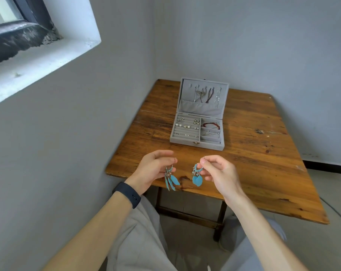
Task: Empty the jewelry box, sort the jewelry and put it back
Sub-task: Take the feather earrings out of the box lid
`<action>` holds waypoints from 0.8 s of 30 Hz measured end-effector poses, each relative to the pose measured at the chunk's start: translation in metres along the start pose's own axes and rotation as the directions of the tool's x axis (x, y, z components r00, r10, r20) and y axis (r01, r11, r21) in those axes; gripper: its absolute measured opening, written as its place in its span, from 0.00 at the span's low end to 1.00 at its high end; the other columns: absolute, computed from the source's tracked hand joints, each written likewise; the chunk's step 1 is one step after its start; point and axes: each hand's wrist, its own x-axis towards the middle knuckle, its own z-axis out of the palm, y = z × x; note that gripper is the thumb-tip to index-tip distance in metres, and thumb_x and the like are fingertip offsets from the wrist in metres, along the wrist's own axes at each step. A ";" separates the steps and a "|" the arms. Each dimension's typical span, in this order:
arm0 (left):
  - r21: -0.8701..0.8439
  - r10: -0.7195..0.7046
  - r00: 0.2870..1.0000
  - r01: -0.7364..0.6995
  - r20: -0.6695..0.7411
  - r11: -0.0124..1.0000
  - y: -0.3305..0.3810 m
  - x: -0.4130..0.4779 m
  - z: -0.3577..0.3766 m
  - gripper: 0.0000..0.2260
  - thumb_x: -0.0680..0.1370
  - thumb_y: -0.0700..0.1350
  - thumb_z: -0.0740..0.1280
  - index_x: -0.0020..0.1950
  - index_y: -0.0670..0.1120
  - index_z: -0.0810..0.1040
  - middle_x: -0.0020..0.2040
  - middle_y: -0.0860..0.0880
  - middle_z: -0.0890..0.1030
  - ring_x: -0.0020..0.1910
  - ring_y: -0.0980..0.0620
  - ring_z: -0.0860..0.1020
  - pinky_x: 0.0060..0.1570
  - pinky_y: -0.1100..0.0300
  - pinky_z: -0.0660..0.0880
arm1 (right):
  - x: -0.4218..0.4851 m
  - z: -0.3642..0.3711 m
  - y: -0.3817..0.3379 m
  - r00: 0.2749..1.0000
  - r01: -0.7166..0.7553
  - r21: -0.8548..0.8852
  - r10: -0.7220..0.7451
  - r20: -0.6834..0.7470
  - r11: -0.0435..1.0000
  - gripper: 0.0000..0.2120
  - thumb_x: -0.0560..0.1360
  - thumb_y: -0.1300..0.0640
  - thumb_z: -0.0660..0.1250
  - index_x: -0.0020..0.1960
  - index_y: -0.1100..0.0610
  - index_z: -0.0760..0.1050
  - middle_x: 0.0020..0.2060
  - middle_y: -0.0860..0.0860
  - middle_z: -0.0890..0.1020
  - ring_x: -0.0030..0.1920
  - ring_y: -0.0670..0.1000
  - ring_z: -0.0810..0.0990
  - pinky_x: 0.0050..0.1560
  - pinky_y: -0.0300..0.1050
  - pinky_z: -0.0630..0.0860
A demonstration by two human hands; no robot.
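Over the near edge of the wooden table (263, 153), both hands are raised side by side, each pinching one turquoise feather earring by its top hook. The left hand (154, 169), the one with a dark wristband (126, 194), holds the left earring (170, 177) between thumb and fingertips with the feathers hanging free. The right hand (216, 171) pinches the right earring (197, 176) the same way. Held by the hooks so the feathers dangle and don't get crushed, and close together probably to check they're a matched pair. The grey jewelry box (185, 142) sits further back on the table, well apart from the hands, its lid (203, 110) propped upright. Necklaces (205, 93) hang from hooks inside the lid, studs (187, 126) sit in the slotted left section, and bracelets (210, 125) lie in the right compartments. The box looks mostly filled, so this pair is likely a late item to place.
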 end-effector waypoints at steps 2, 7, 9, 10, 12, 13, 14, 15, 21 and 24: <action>0.093 0.045 0.998 -0.040 -0.047 0.995 0.002 -0.004 -0.014 0.13 0.77 0.44 0.73 0.61 0.53 0.79 0.51 0.52 0.86 0.52 0.54 0.84 0.56 0.53 0.78 | -0.001 0.009 -0.004 0.998 0.032 -0.035 -0.031 0.051 0.999 0.03 0.78 0.52 0.70 0.51 0.50 0.81 0.43 0.44 0.87 0.44 0.44 0.85 0.39 0.37 0.78; 0.236 0.132 0.982 -0.098 -0.133 0.967 0.000 -0.019 -0.049 0.10 0.77 0.45 0.72 0.57 0.57 0.82 0.49 0.56 0.86 0.51 0.60 0.83 0.50 0.62 0.77 | -0.006 0.038 -0.010 0.976 0.128 -0.147 -0.098 0.193 0.981 0.02 0.77 0.53 0.71 0.50 0.49 0.81 0.42 0.43 0.86 0.45 0.43 0.85 0.45 0.41 0.82; 0.255 0.145 0.978 -0.104 -0.149 0.961 -0.002 -0.025 -0.061 0.11 0.77 0.43 0.72 0.56 0.55 0.82 0.48 0.54 0.87 0.49 0.57 0.84 0.51 0.59 0.79 | -0.009 0.050 -0.012 0.958 0.177 -0.172 -0.129 0.257 0.969 0.02 0.77 0.53 0.71 0.49 0.48 0.81 0.42 0.42 0.86 0.44 0.43 0.85 0.46 0.42 0.82; 0.259 0.146 0.978 -0.103 -0.152 0.960 -0.003 -0.028 -0.066 0.11 0.77 0.41 0.72 0.56 0.55 0.82 0.48 0.53 0.87 0.48 0.56 0.85 0.51 0.57 0.80 | -0.010 0.056 -0.012 0.946 0.200 -0.178 -0.142 0.291 0.964 0.02 0.77 0.53 0.71 0.49 0.47 0.81 0.42 0.42 0.86 0.44 0.43 0.85 0.47 0.43 0.82; 0.276 0.142 0.979 -0.097 -0.146 0.956 -0.006 -0.032 -0.074 0.12 0.77 0.39 0.72 0.56 0.53 0.82 0.48 0.52 0.87 0.46 0.54 0.85 0.51 0.55 0.81 | -0.012 0.068 -0.010 0.919 0.220 -0.183 -0.140 0.368 0.958 0.01 0.77 0.51 0.71 0.48 0.46 0.81 0.42 0.42 0.86 0.44 0.43 0.85 0.49 0.44 0.81; 0.291 0.136 0.981 -0.091 -0.138 0.952 -0.008 -0.033 -0.078 0.12 0.77 0.39 0.73 0.57 0.53 0.82 0.48 0.52 0.87 0.46 0.53 0.85 0.51 0.55 0.81 | -0.012 0.074 -0.009 0.906 0.215 -0.184 -0.125 0.404 0.959 0.01 0.77 0.50 0.71 0.48 0.45 0.81 0.42 0.42 0.86 0.44 0.43 0.85 0.50 0.45 0.81; 0.311 0.130 0.984 -0.086 -0.123 0.946 -0.010 -0.034 -0.081 0.12 0.77 0.39 0.72 0.57 0.53 0.81 0.48 0.52 0.87 0.47 0.52 0.85 0.50 0.55 0.81 | -0.012 0.079 -0.007 0.896 0.209 -0.189 -0.110 0.430 0.960 0.01 0.76 0.49 0.71 0.47 0.45 0.81 0.42 0.42 0.86 0.44 0.43 0.85 0.51 0.46 0.80; 0.336 0.126 0.986 -0.084 -0.106 0.938 -0.013 -0.034 -0.084 0.12 0.77 0.39 0.72 0.57 0.53 0.81 0.48 0.53 0.87 0.47 0.52 0.85 0.49 0.57 0.81 | -0.010 0.084 -0.004 0.891 0.204 -0.202 -0.097 0.443 0.958 0.01 0.76 0.48 0.71 0.47 0.44 0.81 0.41 0.43 0.86 0.43 0.43 0.85 0.51 0.46 0.79; 0.482 0.184 0.973 -0.096 -0.139 0.871 -0.019 -0.008 -0.089 0.11 0.74 0.46 0.76 0.54 0.57 0.83 0.46 0.56 0.86 0.49 0.59 0.84 0.55 0.57 0.79 | 0.019 0.105 0.009 0.938 0.182 -0.376 -0.046 0.344 0.908 0.01 0.77 0.45 0.70 0.46 0.41 0.80 0.39 0.35 0.85 0.44 0.34 0.81 0.44 0.36 0.73; 0.529 0.205 0.967 -0.098 -0.148 0.843 -0.015 0.012 -0.088 0.10 0.74 0.46 0.76 0.54 0.58 0.82 0.46 0.58 0.86 0.48 0.65 0.82 0.54 0.60 0.79 | 0.037 0.113 0.009 0.951 0.199 -0.412 -0.074 0.301 0.889 0.01 0.77 0.46 0.70 0.46 0.41 0.80 0.39 0.36 0.85 0.44 0.33 0.80 0.42 0.32 0.72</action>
